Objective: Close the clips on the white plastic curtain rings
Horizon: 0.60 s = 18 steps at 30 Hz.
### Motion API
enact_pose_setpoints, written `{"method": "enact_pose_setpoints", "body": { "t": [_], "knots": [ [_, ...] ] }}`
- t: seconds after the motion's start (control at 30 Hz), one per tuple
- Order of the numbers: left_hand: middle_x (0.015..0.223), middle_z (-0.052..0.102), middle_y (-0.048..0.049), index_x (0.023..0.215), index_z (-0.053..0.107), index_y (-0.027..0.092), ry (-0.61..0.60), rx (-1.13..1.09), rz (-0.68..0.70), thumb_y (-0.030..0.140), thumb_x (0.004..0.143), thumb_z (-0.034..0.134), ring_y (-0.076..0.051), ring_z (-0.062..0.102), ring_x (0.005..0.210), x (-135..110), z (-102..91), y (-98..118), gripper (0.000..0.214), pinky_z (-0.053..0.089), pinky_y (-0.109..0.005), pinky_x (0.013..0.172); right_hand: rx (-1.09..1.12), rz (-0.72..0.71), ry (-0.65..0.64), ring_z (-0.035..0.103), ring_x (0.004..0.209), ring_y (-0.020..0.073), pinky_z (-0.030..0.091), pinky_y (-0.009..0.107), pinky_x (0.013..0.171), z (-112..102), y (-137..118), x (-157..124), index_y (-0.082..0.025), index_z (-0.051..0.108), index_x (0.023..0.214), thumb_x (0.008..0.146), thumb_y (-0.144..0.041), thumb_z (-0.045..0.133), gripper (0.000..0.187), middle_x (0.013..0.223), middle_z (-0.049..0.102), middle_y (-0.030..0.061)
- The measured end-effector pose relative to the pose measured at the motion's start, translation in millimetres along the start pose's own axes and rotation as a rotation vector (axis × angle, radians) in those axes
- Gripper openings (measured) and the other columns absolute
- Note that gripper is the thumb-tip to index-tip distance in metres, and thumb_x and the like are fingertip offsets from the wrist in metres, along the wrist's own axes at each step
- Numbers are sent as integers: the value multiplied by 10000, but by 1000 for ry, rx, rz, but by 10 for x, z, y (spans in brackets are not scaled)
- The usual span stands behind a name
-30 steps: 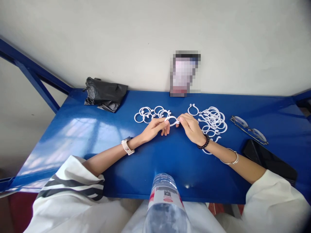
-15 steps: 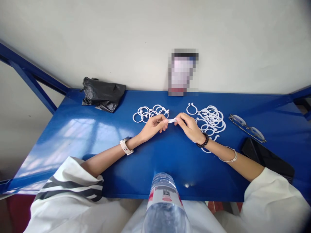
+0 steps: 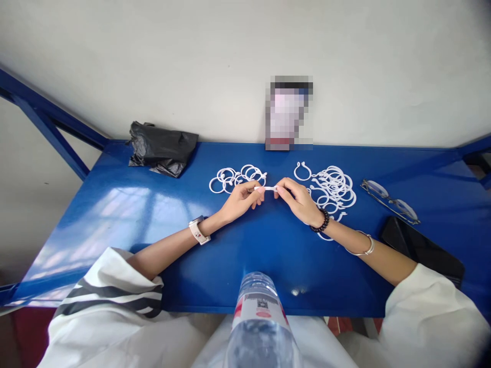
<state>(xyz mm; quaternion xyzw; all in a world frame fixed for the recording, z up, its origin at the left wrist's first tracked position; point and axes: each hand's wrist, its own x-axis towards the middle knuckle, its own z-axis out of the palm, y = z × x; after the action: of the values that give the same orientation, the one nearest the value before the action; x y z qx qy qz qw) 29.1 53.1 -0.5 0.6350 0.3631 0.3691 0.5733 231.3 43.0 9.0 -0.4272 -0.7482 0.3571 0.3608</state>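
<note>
My left hand (image 3: 242, 200) and my right hand (image 3: 297, 198) meet over the middle of the blue table (image 3: 126, 214), each pinching one end of a white plastic ring (image 3: 268, 188) seen nearly edge-on. Behind my left hand lies a small group of closed white rings (image 3: 235, 178). Behind and to the right of my right hand is a larger pile of white rings (image 3: 332, 188), some of them open. A single open ring (image 3: 303, 173) lies at the pile's left edge.
A crumpled black plastic bag (image 3: 163, 148) lies at the back left. Eyeglasses (image 3: 391, 202) and a black phone (image 3: 422, 251) lie at the right. A clear water bottle (image 3: 262, 327) stands close at the near edge. A blurred card (image 3: 289, 113) leans on the wall.
The ring between my fingers has turned from lying open and round to nearly edge-on, squeezed between both hands. Both hands stay almost in the same place.
</note>
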Motion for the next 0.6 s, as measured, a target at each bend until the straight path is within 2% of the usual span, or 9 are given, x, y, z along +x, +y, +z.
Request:
{"method": "enact_pose_setpoints", "body": {
  "t": [0.37, 0.6],
  "knots": [
    [645, 578, -3, 706, 601, 135, -23, 17, -4, 661, 902, 513, -64, 502, 488, 5, -2, 6, 568, 425, -212, 514, 168, 112, -111, 590, 748, 164, 426, 310, 760, -22, 22, 18, -205, 577, 799, 1008, -579, 356, 482, 759, 624, 18],
    [645, 562, -3, 682, 592, 138, -52, 20, 2, 622, 909, 537, -66, 498, 496, -3, -10, -15, 538, 425, -209, 506, 234, 155, -114, 582, 735, 161, 425, 307, 766, -32, 31, 17, -204, 567, 793, 1001, -566, 396, 451, 724, 617, 7]
  ]
}}
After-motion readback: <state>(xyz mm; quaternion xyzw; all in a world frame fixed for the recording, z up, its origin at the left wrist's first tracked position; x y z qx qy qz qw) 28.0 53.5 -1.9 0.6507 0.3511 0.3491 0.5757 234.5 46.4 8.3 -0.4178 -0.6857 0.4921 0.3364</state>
